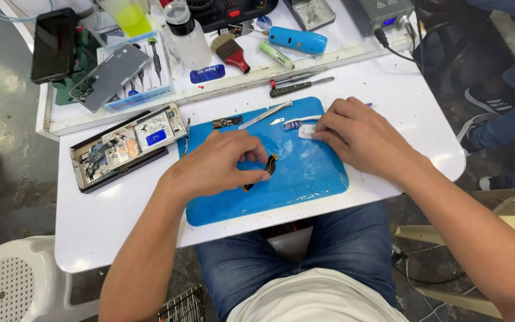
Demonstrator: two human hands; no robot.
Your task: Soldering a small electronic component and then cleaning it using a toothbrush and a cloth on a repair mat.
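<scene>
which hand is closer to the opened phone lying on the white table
Left. The left hand is on the blue mat, just right of the opened phone; the right hand is farther right, across the mat.

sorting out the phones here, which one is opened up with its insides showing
The phone lying left of the blue mat, nearest the left hand: its boards are exposed. The grey phone and the black phone farther back are closed.
</scene>
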